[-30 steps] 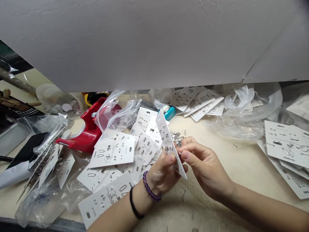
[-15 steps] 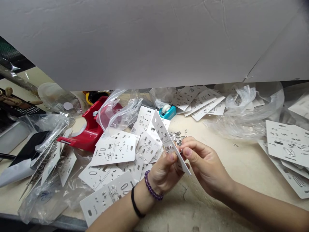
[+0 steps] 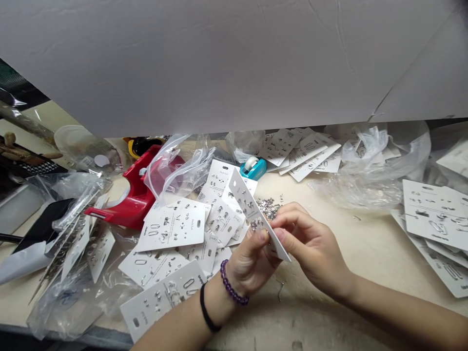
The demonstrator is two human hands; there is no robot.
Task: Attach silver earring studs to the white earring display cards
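My left hand (image 3: 252, 258), with a purple bead bracelet and a black band at the wrist, grips a white earring card (image 3: 245, 197) by its lower part. The card is tilted, and small silver earrings sit on its front. My right hand (image 3: 310, 243) is closed at the back of the card, thumb and fingertips pressed together against it. Whatever those fingertips hold is hidden or too small to name. Just beyond the hands lies a pile of tiny silver metal pieces (image 3: 268, 207).
Overlapping earring cards (image 3: 175, 226) cover the table to the left, beside a red tape dispenser (image 3: 137, 192). A teal tape dispenser (image 3: 255, 169) stands behind. More cards (image 3: 435, 209) lie at the right, near clear plastic bags (image 3: 365, 187). A large white board (image 3: 234, 68) overhangs the back.
My right fingertips have shifted slightly and now press close against the card's back. The left hand and the card are almost unmoved.
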